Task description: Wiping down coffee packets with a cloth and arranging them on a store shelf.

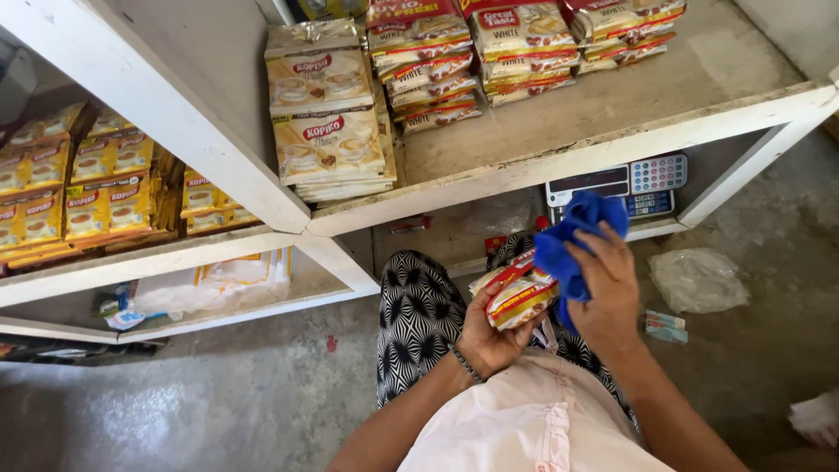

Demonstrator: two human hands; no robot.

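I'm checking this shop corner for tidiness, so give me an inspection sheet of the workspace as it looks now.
Surface: white wooden shelf, paint worn, dusty grey patches.
Job's things: stack of red and white sachet packs in the left hand; blue cloth pressed on it by the right hand.
Clutter: crumpled clear plastic bag and a small wrapper on the concrete floor.
Grippers: both hands closed on their things.
Cables: nothing seen.
Surroundings: cream coffee-mix packs and red-banded packs on the top shelf; yellow packs on the left shelf; electronic scale on the lower shelf.
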